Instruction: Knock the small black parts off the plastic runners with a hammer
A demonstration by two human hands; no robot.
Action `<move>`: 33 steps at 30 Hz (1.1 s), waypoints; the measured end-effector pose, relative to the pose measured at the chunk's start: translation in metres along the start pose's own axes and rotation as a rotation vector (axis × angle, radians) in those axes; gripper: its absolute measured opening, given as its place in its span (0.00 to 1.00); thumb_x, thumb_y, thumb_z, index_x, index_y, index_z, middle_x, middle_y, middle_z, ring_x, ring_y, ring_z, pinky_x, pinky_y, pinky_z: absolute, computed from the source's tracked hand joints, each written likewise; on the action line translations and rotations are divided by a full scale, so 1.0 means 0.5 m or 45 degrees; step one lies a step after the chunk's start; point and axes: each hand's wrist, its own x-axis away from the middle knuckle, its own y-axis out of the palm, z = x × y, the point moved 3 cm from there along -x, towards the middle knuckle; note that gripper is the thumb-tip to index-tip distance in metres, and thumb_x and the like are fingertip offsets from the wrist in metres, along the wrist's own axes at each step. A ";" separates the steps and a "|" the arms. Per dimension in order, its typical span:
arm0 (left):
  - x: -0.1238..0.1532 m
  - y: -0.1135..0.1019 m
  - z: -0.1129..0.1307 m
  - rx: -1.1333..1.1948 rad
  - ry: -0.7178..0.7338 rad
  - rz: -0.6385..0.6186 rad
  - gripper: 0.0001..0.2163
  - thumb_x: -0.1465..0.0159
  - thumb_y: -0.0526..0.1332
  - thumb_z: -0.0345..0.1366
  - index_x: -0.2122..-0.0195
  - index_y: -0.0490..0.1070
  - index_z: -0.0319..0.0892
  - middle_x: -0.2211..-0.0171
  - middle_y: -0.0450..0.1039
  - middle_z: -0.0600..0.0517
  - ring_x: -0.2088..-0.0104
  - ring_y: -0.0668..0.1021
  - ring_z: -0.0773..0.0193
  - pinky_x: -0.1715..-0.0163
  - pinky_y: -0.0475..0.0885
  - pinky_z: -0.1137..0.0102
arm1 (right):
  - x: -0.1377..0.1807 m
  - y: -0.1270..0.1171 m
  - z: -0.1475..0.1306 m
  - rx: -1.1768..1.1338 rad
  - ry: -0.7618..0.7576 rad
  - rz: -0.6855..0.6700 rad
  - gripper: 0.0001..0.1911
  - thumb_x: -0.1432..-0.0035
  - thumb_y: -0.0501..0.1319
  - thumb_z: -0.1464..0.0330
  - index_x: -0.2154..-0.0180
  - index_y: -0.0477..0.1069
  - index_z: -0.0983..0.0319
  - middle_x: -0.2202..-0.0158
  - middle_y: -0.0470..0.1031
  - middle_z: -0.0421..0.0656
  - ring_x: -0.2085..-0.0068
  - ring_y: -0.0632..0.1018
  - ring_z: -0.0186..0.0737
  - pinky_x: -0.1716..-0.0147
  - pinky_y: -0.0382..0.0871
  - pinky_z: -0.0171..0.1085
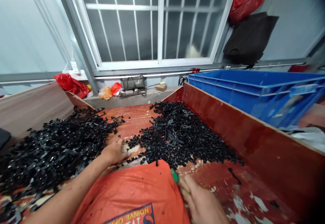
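My left hand [114,150] lies flat on the worn red table top [223,180], fingers among small black plastic parts between two heaps. A big heap of black sprue frames [53,146] spreads to the left of it. A second heap of small black pieces [177,136] lies to the right. My right hand [203,203] grips the edge of an orange sack [134,193] at the front, with something green [174,175] at its fingertips.
A red wooden side wall [254,136] bounds the table on the right, with a blue plastic crate [256,88] behind it. A brown board [33,105] closes the left side. Red and orange bags [69,83] lie on the sill below a barred window [157,24].
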 end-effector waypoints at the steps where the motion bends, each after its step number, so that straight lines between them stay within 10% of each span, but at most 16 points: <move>1: -0.011 0.003 0.004 0.000 0.008 -0.025 0.38 0.45 0.59 0.57 0.39 0.60 0.37 0.47 0.71 0.34 0.51 0.77 0.43 0.57 0.71 0.61 | -0.015 -0.015 0.014 -0.077 0.074 0.026 0.19 0.41 0.52 0.69 0.50 0.69 0.50 0.67 0.81 0.42 0.66 0.82 0.45 0.71 0.71 0.36; 7: 0.000 0.012 0.108 0.117 0.081 -0.119 0.36 0.38 0.49 0.58 0.36 0.57 0.39 0.44 0.67 0.30 0.51 0.77 0.37 0.56 0.69 0.52 | -0.111 -0.005 0.070 -0.530 0.327 -0.180 0.32 0.44 0.53 0.63 0.39 0.55 0.66 0.85 0.68 0.32 0.81 0.74 0.38 0.80 0.61 0.32; 19: -0.037 0.044 0.349 1.314 0.027 -0.013 0.11 0.35 0.52 0.44 0.58 0.67 0.45 0.57 0.74 0.43 0.52 0.74 0.52 0.51 0.66 0.60 | -0.272 0.055 0.067 -0.837 0.356 -0.237 0.38 0.56 0.61 0.59 0.42 0.60 0.65 0.77 0.73 0.38 0.79 0.75 0.38 0.84 0.60 0.30; 25: -0.015 0.015 0.351 2.015 -0.102 -0.207 0.14 0.36 0.45 0.48 0.61 0.61 0.46 0.71 0.67 0.54 0.79 0.69 0.68 0.83 0.57 0.76 | -0.268 -0.003 -0.017 -0.808 0.137 -0.200 0.27 0.55 0.64 0.61 0.52 0.70 0.62 0.65 0.77 0.42 0.66 0.79 0.42 0.70 0.73 0.36; 33: 0.156 -0.001 0.214 2.415 -0.035 -0.115 0.14 0.40 0.57 0.49 0.65 0.61 0.44 0.74 0.63 0.57 0.81 0.65 0.72 0.85 0.54 0.78 | -0.170 0.038 -0.167 -0.706 -0.250 -0.295 0.22 0.48 0.62 0.68 0.49 0.71 0.58 0.53 0.78 0.46 0.48 0.77 0.47 0.51 0.71 0.42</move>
